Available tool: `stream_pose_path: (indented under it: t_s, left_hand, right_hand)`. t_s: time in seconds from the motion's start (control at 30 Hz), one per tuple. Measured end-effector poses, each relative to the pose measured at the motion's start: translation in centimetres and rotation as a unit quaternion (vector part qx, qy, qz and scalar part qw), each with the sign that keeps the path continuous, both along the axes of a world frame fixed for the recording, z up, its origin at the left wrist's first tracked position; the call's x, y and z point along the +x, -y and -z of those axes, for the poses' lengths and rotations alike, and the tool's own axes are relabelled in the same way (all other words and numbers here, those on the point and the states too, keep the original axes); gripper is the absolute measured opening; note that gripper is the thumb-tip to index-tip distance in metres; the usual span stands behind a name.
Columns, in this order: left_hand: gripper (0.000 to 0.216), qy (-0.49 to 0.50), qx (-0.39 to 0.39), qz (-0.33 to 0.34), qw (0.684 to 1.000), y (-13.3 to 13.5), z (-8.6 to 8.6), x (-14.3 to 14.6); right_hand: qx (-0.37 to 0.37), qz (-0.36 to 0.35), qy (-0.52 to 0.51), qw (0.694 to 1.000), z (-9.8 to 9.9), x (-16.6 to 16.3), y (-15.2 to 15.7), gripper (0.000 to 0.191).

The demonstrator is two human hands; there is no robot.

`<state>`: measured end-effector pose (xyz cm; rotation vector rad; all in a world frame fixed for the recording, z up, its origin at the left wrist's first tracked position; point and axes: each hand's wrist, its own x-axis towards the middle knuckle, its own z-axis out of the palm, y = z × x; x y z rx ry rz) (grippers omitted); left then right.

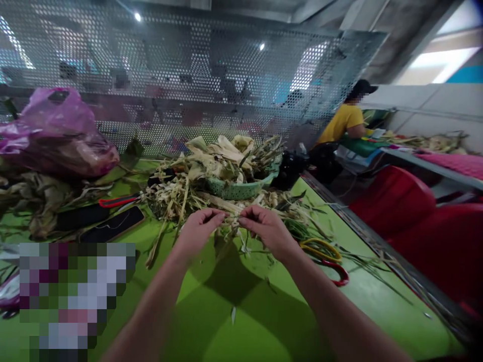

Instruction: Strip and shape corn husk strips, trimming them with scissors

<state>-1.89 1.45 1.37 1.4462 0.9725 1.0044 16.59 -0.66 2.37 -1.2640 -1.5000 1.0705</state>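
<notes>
Two bare hands, head view: left hand [199,229] and right hand [264,226], each pinching between thumb and fingertips; held, one thin plant strand [233,216], stretched across the narrow gap between them, its exact ends too small to tell. Directly beyond the grip: one pale green perforated basket [241,191], heaped with dried husks [226,157]; loose fibres [171,193] to its left. Left of the grip: one dark phone [113,224], lying flat; one red-and-black tool [118,200] just beyond it; farther out, one pink plastic bag [70,136], bulging. Right of the grip and nearer the body: one yellow loop [338,255], with one red curved handle [344,275] beside it. Nearer than the grip: one small pale scrap [233,315] on the green table [279,317]. Well beyond, to the right: one person in a yellow top [343,120]; red chairs [394,198]. Far behind the basket: one perforated metal screen [196,65].
</notes>
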Motion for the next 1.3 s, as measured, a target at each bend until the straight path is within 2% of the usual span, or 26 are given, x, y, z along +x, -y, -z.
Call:
stream_pose_path:
  t_s: [0.13, 0.3, 0.43, 0.6, 0.77, 0.83, 0.9, 1.0, 1.1, 1.17, 1.3]
  left_hand:
    - [0.026, -0.078, 0.082, -0.032, 0.993, 0.0, 0.2, -0.3]
    - [0.013, -0.134, 0.218, -0.085, 0.963, 0.2, 0.1, 0.0]
    - [0.011, -0.146, 0.256, -0.108, 0.949, 0.4, 0.1, 0.6]
    - [0.008, -0.086, 0.210, -0.086, 0.970, 0.7, 0.4, 1.1]
    - [0.007, -0.001, 0.149, 0.003, 0.989, 0.9, 0.4, 1.3]
    - [0.007, 0.010, 0.136, 0.023, 0.990, 1.0, 0.4, 1.3]
    - [0.008, -0.011, 0.135, 0.012, 0.991, 0.9, 0.5, 1.3]
    - [0.011, -0.061, 0.129, -0.024, 0.989, 0.6, 0.8, 1.2]
    - [0.011, -0.072, 0.112, -0.021, 0.991, 0.1, 1.4, 1.2]
    - [0.010, -0.070, 0.103, -0.015, 0.992, -0.2, 1.7, 1.2]
    - [0.010, -0.075, 0.084, -0.020, 0.993, -0.4, 2.0, 1.1]
  right_hand:
    - [-0.015, -0.014, -0.030, 0.999, 0.0, 0.0, 0.0, 0.024]
    - [-0.033, -0.030, -0.047, 0.998, 0.1, -0.1, -0.1, 0.027]
    - [-0.059, -0.037, -0.073, 0.995, 0.7, -0.1, -0.3, 0.029]
    - [-0.094, -0.048, -0.107, 0.989, 1.3, -0.1, -0.5, 0.031]
    - [-0.112, -0.051, -0.139, 0.983, 1.5, -0.2, -0.4, 0.025]
    - [-0.117, -0.049, -0.143, 0.982, 1.7, -0.3, -0.4, 0.021]
    - [-0.121, -0.049, -0.134, 0.982, 1.9, -0.3, -0.5, 0.019]
    - [-0.099, -0.049, -0.069, 0.991, 2.4, -0.1, -0.8, 0.015]
    - [-0.021, -0.050, 0.060, 0.997, 2.5, 0.4, -1.1, 0.006]
    - [0.018, -0.055, 0.125, 0.990, 2.3, 0.8, -1.1, 0.009]
    - [0.002, -0.038, 0.122, 0.992, 1.6, 0.8, -0.8, 0.006]
